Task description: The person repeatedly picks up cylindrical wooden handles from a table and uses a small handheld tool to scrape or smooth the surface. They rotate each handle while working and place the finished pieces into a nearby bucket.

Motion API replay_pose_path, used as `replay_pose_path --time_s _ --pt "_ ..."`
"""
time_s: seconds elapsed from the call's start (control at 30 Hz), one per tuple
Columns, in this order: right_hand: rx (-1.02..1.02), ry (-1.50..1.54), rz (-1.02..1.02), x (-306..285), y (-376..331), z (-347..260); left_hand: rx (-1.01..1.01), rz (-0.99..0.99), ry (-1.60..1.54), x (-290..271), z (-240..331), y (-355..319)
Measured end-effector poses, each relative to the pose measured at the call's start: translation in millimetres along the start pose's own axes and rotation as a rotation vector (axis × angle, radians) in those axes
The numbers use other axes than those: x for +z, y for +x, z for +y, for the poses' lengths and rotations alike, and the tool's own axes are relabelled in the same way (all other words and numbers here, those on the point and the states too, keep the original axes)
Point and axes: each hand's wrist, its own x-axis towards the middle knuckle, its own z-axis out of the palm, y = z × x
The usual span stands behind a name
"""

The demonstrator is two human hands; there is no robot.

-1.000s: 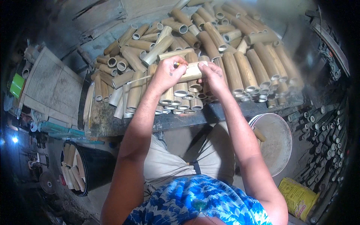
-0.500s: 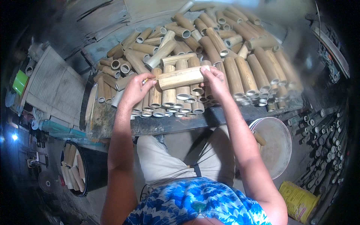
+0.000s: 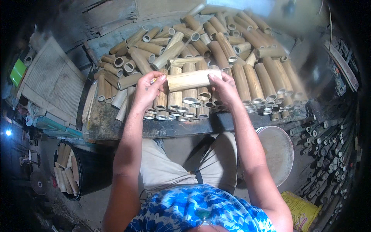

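Observation:
A pale bamboo tube (image 3: 191, 80) is held sideways above the pile, its surface streaked with light brown. My right hand (image 3: 224, 87) grips the tube's right end, thumb laid on top and fingers behind. At the left end, my left hand (image 3: 150, 88) is closed, its fingertips close against the tube's rim. Between those fingers a small thin stick, yellow and white (image 3: 153, 81), pokes out; its kind is unclear. Just beneath the held tube, cut bamboo tubes (image 3: 175, 101) lie stacked with their open ends facing me.
A large heap of bamboo tubes (image 3: 220, 48) covers the dark worktable (image 3: 104, 129). Left of my legs stands a black bucket (image 3: 92, 168) with bamboo pieces; to the right, a round pale tub (image 3: 276, 154). Thin poles (image 3: 324, 154) and a yellow sack (image 3: 299, 210) lie at far right.
The tube has moved slightly right and turned about its length, showing a smoother face. Both hands remain at its ends. The whole view has shifted a little.

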Motion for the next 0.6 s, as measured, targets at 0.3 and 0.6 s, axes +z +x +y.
replay_pose_path --time_s 0.3,0.6 --pt "0.005 0.049 -0.014 -1.4 3.2 7.3 0.228 -0.002 0.525 -10.2 17.1 -4.4" --pt "-0.018 0.098 -0.022 -3.4 5.3 11.1 0.346 -0.024 0.622 -6.5 29.7 -0.3"
